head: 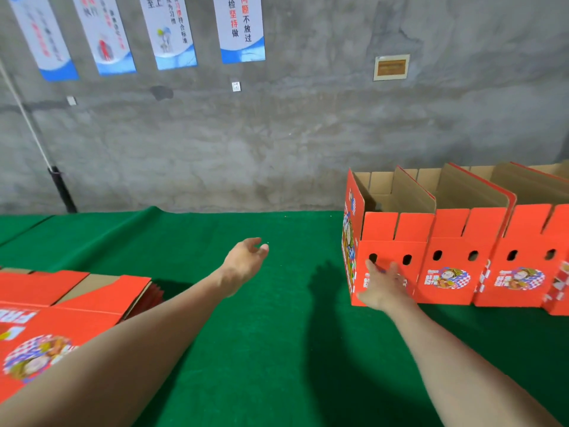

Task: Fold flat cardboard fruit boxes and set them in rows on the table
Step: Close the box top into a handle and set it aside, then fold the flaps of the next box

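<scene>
A rough grey concrete wall [308,134] fills the background. Four white and blue posters with Chinese text [172,32] hang in a row at its upper left. A small framed brown plaque [391,67] and a white socket [236,86] are right of them. Below stands a table covered in green felt cloth [261,334].

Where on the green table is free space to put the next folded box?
The widest bare patch of the table lies between the flat stack at left and the end box of the row, under the open left hand. The right side is crowded with folded boxes; the right hand touches the end box.
</scene>
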